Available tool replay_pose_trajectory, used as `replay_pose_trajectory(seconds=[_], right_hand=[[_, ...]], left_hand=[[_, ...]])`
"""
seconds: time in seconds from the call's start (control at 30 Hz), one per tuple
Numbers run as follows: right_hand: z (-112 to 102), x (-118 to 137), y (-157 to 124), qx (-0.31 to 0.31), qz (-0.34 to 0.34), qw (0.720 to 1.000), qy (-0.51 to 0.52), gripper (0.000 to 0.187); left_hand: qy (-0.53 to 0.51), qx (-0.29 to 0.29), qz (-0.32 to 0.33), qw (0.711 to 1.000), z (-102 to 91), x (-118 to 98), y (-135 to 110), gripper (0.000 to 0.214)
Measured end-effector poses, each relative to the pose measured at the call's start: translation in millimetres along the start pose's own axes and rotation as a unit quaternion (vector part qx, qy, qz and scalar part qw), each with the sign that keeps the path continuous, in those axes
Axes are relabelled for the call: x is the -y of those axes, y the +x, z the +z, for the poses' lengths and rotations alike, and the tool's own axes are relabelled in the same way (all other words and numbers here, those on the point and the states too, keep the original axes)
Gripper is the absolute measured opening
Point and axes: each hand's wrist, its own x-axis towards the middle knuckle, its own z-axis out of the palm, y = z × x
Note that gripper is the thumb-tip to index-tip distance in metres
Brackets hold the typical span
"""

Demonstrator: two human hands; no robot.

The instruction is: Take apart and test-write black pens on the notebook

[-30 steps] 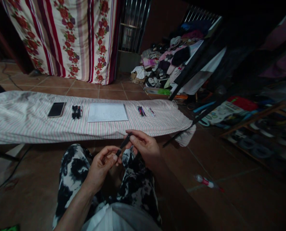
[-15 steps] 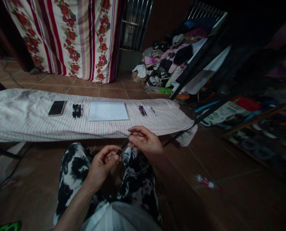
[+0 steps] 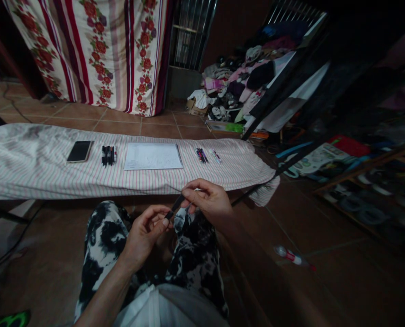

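Just below centre frame, the left hand [image 3: 144, 232] and right hand [image 3: 210, 200] pinch a black pen [image 3: 175, 205] with curled fingers, probably light, stiff, slightly slick, best gripped near both ends.

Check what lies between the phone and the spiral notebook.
Head view: a group of mostly dark pens lies between the phone and the spiral notebook, on the striped cloth.
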Motion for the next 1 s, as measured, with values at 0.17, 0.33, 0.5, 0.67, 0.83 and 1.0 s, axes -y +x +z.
replay_pose_trajectory(seconds=[0.17,0.33,0.5,0.67,0.83,1.0], right_hand=[[-1,5,0,0.059,-0.029,0.998,0.007,0.028],[-2,7,0,0.076,-0.017,0.997,0.022,0.026],[-2,8,2,0.056,-0.012,0.998,0.021,0.026],[-4,9,3,0.061,-0.002,0.998,-0.003,0.026],[-5,12,3,0.06,-0.011,0.997,-0.038,0.027],[-7,14,2,0.081,-0.006,0.996,-0.047,0.027]], left_hand=[[-0.001,0.001,0.0,1.0,-0.6,0,0,0.023],[0.001,-0.003,-0.002,1.0,-0.1,-2,-2,0.022],[-0.004,0.003,-0.004,1.0,1.2,-3,-3,0.02],[0.01,-0.006,-0.001,1.0,3.2,-5,-3,0.021],[0.024,-0.018,0.008,1.0,5.5,-9,-4,0.021],[0.029,-0.033,0.02,0.999,7.1,-12,-6,0.022]])
